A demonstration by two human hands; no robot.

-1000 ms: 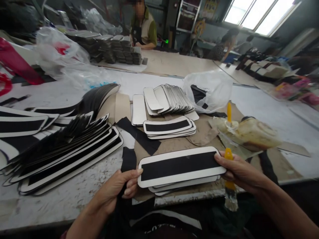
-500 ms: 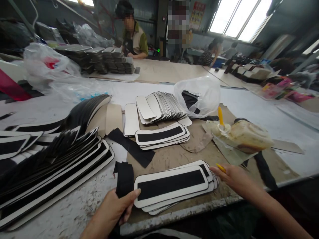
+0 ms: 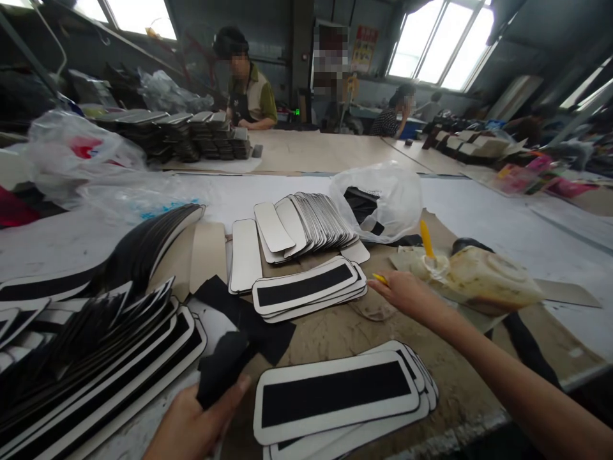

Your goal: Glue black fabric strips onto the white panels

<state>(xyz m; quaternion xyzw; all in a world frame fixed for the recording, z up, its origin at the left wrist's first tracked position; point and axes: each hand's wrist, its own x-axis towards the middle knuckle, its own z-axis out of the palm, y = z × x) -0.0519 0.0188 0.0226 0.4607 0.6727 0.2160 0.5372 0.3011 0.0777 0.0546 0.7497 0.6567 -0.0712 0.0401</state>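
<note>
My left hand point(image 3: 198, 415) is closed around a bundle of black fabric strips point(image 3: 221, 365), left of the near stack of white-edged panels point(image 3: 335, 393), each with a black strip along its middle. In my right hand point(image 3: 400, 291) is a thin yellow tool point(image 3: 380, 279), mostly hidden by the fingers. That hand is at the right end of a second small stack of similar panels point(image 3: 306, 287); whether it touches them I cannot tell. A flat black fabric piece point(image 3: 272, 338) lies between the left hand and this second stack.
A fanned pile of plain white panels point(image 3: 311, 223) lies behind, beside a plastic bag point(image 3: 397, 198). At right, a glue-stained container point(image 3: 493, 278) has another yellow tool point(image 3: 425, 237) near it. Many black-and-white panels point(image 3: 129, 377) cover the left side. A co-worker point(image 3: 251, 96) sits across the table.
My right hand has moved from the near stack's right end up to the second stack, still with the yellow tool. My left hand has come off the near panels, keeping the black strips.
</note>
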